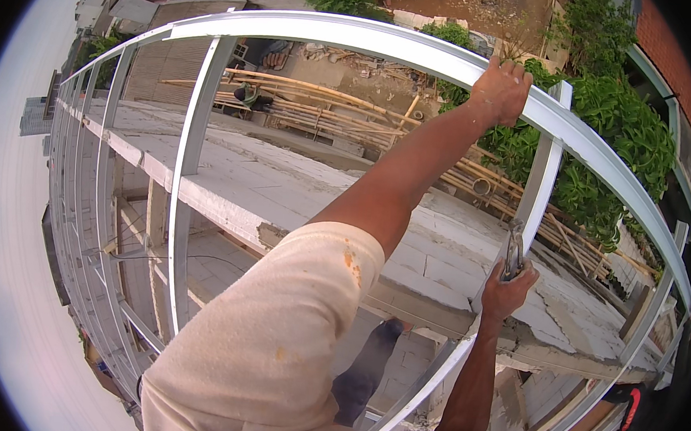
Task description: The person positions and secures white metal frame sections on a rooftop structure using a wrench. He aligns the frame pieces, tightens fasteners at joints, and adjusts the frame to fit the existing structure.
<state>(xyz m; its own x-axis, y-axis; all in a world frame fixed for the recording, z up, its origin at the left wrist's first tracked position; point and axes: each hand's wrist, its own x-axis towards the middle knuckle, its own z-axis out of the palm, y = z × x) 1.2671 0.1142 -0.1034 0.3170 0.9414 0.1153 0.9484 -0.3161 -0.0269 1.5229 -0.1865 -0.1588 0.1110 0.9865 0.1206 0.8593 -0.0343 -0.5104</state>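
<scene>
Left hand (500,88) is wrapped closed over the top steel rail (358,34), while the right hand (507,291) is clenched around the handles of locking pliers (513,251), whose long axis stands near vertical, jaws pointing up from the fist against the upright steel stud (542,173).

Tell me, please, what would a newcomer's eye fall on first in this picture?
First, the left hand gripping the top rail of the pale metal frame that arcs across the whole view. Next, lower right, the right hand holds a pair of pliers against an upright strut of that frame. Behind them lie a white concrete slab and, far below, bamboo poles on the ground.
</scene>
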